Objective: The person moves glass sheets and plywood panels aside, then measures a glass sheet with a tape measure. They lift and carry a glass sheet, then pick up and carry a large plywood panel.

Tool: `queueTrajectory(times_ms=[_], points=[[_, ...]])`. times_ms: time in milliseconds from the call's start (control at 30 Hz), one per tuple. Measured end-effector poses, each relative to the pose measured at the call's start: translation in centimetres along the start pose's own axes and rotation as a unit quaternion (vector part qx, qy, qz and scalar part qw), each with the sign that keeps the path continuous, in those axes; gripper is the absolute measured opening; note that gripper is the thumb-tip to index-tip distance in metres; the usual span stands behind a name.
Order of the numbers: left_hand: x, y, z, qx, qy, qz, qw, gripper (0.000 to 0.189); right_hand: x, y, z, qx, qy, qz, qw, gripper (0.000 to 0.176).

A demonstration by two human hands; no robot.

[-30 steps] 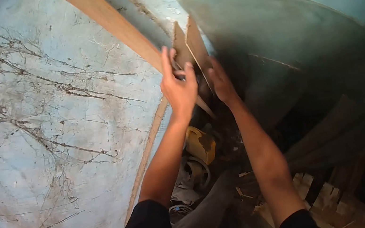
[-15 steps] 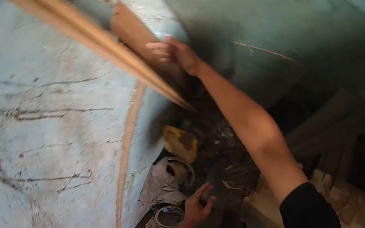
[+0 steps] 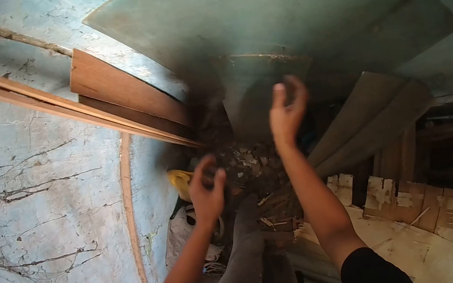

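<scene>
My left hand (image 3: pixel 207 196) is held in mid-air over the debris-strewn floor, fingers curved and apart with nothing in them. Close beside it lies a yellow object (image 3: pixel 181 182) at the foot of the wall. My right hand (image 3: pixel 288 112) is raised in front of a large greenish panel (image 3: pixel 311 3), thumb and fingers apart, also holding nothing; its fingertips are a little blurred. Long wooden strips (image 3: pixel 86 113) lean into the corner on the left, apart from both hands. Behind them stands a reddish-brown board (image 3: pixel 123 87).
A pale blue wall (image 3: pixel 45 229) with cracks rises on the left. Broken chips (image 3: pixel 250 161) litter the corner floor. A grey-brown folded sheet (image 3: pixel 370 113) and splintered plywood (image 3: pixel 419 235) lie to the right. Below my left hand is a greyish bag (image 3: pixel 179 238).
My right hand has moved away from the brown board, toward the right and down. My left hand has risen. The view has turned right, showing more of the greenish panel.
</scene>
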State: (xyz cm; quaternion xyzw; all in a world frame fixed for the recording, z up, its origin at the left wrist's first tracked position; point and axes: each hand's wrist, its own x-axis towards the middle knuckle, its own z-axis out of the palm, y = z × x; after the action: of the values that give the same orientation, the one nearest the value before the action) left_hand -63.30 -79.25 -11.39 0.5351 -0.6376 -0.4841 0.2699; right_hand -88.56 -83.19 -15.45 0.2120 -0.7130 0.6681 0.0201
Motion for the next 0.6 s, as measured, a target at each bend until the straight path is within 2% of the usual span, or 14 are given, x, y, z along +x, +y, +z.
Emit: queueTrajectory(times_ms=[33, 100, 167, 233, 267, 333, 433, 467, 533, 567, 600], points=[[2.7, 0.5, 1.1, -0.025, 0.013, 0.011, 1.000, 0.047, 1.2, 1.1, -1.0, -0.057, 0.106, -0.019, 0.993, 0.036], [7.7, 2.1, 3.0, -0.039, 0.018, 0.046, 0.998, 0.050, 3.7, 3.2, -1.6, -0.107, 0.103, -0.027, 0.989, 0.039], [11.3, 3.3, 4.7, -0.145, 0.022, 0.037, 0.989, 0.052, 4.9, 4.1, -2.2, -0.157, 0.098, -0.028, 0.982, 0.042], [13.5, 3.7, 5.5, -0.153, 0.034, 0.024, 0.987, 0.054, 6.3, 3.4, -2.9, -0.038, -0.112, 0.066, 0.991, 0.044], [14.2, 3.9, 5.8, -0.167, 0.050, 0.015, 0.985, 0.056, 6.5, 3.9, -3.5, -0.038, -0.110, 0.069, 0.991, 0.044], [15.0, 2.0, 5.2, -0.167, 0.048, 0.014, 0.985, 0.062, 6.8, 5.1, -4.6, 0.066, -0.170, 0.112, 0.977, 0.042], [14.3, 0.0, 3.0, -0.100, 0.039, 0.002, 0.994, 0.078, 4.0, 4.4, -7.3, 0.086, -0.188, 0.126, 0.970, 0.034], [13.3, 0.0, 2.0, -0.098, 0.031, 0.000, 0.995, 0.078, 2.9, 4.6, -8.9, 0.072, -0.230, 0.130, 0.962, 0.030], [11.3, 0.3, 0.4, -0.043, -0.082, 0.051, 0.994, 0.084, 0.6, 4.2, -11.8, 0.081, -0.285, 0.129, 0.947, 0.019], [10.5, 0.3, -0.1, -0.042, -0.090, 0.051, 0.994, 0.084, -0.8, 3.3, -12.8, 0.104, -0.299, 0.125, 0.940, 0.014], [9.7, 0.3, -0.7, -0.004, -0.145, 0.065, 0.987, 0.082, -2.1, 3.1, -13.7, 0.121, -0.300, 0.095, 0.941, 0.014]])
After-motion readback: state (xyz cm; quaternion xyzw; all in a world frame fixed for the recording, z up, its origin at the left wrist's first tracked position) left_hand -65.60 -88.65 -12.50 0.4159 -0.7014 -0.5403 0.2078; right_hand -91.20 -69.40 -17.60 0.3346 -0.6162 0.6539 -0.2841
